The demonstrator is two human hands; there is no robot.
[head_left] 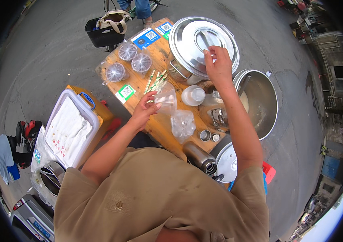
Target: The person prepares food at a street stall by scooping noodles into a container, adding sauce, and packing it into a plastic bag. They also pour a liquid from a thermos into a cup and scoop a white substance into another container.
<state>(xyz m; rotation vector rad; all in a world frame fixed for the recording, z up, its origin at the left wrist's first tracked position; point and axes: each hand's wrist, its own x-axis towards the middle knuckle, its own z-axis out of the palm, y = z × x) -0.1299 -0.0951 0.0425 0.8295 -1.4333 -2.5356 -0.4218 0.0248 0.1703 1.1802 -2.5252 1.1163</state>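
Note:
My left hand (142,113) is closed round a clear plastic cup (167,101), tilted, held over the wooden table. On the far right of the table stands a large steel pot with a shiny round lid (187,34). My right hand (220,66) is over that lid, fingers bent together at its handle (207,39); the contact is partly hidden. Thin paper-wrapped straws (155,82) lie beyond the left hand. Upside-down stacked clear cups (193,95) and a clear plastic bag (182,124) are between my arms.
Several plastic-wrapped cups (116,72) stand at the table's far left, near printed code cards (145,38). An open steel pot (266,105) is beyond my right forearm. A steel thermos (197,155) lies near me. At left is a cloth-covered bin (68,129); a bicycle basket (102,37) is behind.

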